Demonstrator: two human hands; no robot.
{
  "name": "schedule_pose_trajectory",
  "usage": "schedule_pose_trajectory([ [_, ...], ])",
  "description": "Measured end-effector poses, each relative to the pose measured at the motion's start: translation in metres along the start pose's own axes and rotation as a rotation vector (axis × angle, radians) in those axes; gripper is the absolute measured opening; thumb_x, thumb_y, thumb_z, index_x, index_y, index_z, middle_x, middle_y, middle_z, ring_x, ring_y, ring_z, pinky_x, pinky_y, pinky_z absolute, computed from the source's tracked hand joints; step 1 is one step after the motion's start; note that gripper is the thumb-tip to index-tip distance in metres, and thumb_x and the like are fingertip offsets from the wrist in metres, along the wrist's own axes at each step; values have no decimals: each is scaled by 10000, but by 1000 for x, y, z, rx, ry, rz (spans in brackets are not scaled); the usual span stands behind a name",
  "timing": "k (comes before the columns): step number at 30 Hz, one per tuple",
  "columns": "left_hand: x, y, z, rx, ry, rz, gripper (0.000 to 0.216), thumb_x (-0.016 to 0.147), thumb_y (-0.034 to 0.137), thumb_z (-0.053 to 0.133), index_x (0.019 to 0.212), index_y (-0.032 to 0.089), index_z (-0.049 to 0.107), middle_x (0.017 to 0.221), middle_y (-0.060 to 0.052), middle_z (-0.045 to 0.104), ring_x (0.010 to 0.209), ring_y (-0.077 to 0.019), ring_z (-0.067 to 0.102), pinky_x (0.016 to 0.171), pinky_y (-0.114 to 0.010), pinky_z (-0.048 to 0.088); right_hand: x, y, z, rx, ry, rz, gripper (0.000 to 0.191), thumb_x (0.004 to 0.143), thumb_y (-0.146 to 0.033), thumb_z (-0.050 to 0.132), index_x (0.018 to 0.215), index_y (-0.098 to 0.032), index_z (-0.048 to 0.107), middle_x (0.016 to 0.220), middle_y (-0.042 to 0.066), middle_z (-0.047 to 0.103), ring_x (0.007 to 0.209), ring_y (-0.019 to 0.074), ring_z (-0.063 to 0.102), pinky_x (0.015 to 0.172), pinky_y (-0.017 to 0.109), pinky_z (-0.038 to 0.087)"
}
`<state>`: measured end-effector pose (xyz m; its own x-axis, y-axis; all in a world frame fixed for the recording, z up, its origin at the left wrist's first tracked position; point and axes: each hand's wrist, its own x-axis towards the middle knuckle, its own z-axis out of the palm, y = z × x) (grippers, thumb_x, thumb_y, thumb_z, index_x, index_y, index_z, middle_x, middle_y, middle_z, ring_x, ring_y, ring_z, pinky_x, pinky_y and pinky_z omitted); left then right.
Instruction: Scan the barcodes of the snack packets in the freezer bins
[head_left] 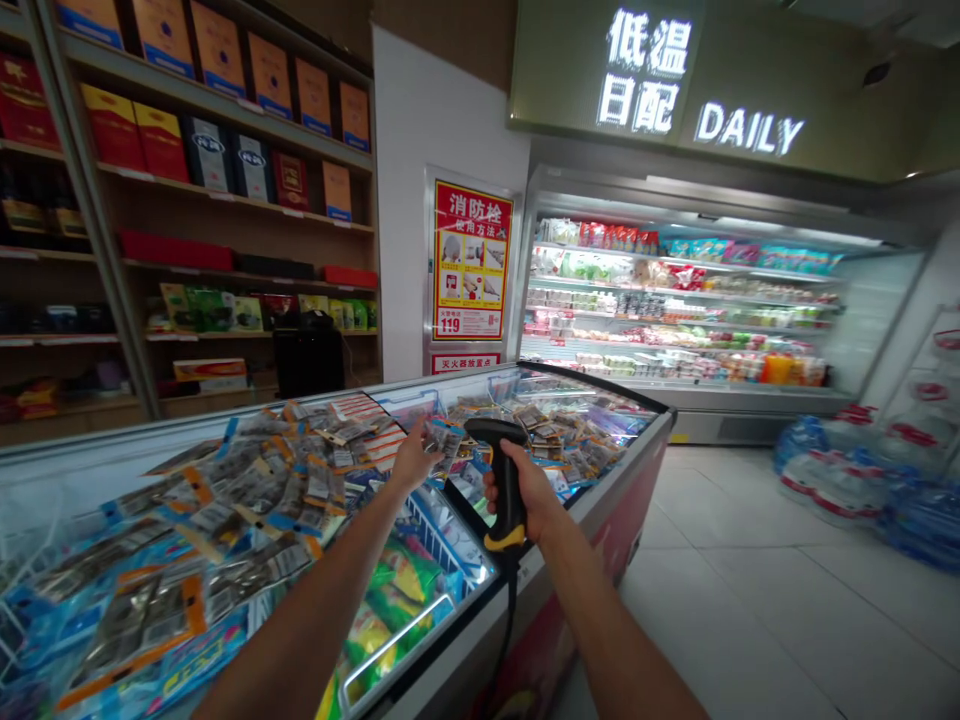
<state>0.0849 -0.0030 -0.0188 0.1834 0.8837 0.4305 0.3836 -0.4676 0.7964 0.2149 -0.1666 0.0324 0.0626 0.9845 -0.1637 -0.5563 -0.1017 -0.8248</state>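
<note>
My right hand (534,492) is wrapped round the grip of a black and yellow barcode scanner (508,495), held upright over the freezer's front edge. Its cable hangs down along the freezer's side. Just left of the scanner head, my left hand (414,460) is closed on the edge of a small snack packet (447,442) with blue trim. Many flat packets (262,480) with orange and blue edges lie in a loose pile on the glass to the left. Another heap of packets (577,440) spreads over the glass beyond the scanner.
The chest freezer (600,530) holds green and yellow bags (401,590) under its glass. Boxed goods fill wooden shelves (247,120) at the left. A lit open fridge (682,290) stands at the back, and bottled water (832,455) sits on the floor at right.
</note>
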Motion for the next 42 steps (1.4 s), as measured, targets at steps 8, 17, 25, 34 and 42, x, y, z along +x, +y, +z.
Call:
schedule_pose_trajectory([
  [8, 14, 13, 27, -32, 48, 84, 794, 558, 148, 624, 1278, 209, 294, 871, -23, 601, 740, -145, 556, 729, -278, 415, 3, -8, -8, 3, -3, -11, 270, 710, -439, 472, 706, -170, 497, 458, -38, 500, 356, 79, 447, 350, 193, 353],
  [17, 18, 14, 42, -98, 11, 41, 821, 543, 100, 625, 1285, 193, 287, 962, -58, 587, 837, -166, 555, 761, -283, 406, 7, -21, -17, 13, 19, -19, 284, 707, -446, 475, 698, -163, 495, 459, -31, 492, 356, 81, 442, 348, 200, 354],
  [25, 21, 6, 57, -133, -7, 99, 834, 554, 127, 633, 1291, 199, 251, 937, -43, 602, 799, -155, 566, 734, -279, 417, 8, -23, -14, 16, -6, -35, 267, 701, -437, 489, 710, -170, 487, 471, -33, 499, 358, 83, 449, 352, 203, 363],
  [34, 18, 12, 73, -121, -52, -25, 813, 557, 112, 637, 1283, 198, 279, 920, -51, 593, 756, -148, 561, 686, -263, 410, 5, -35, -34, 41, 151, -114, 253, 704, -420, 493, 715, -166, 487, 453, -35, 482, 356, 81, 434, 346, 197, 350],
  [42, -5, 23, 128, -46, -180, 116, 611, 580, 112, 627, 1164, 158, 454, 1057, -95, 557, 951, -187, 509, 842, -314, 365, -1, -38, -56, 64, 209, -159, 240, 710, -401, 495, 667, -165, 483, 451, -26, 490, 353, 80, 440, 333, 194, 351],
])
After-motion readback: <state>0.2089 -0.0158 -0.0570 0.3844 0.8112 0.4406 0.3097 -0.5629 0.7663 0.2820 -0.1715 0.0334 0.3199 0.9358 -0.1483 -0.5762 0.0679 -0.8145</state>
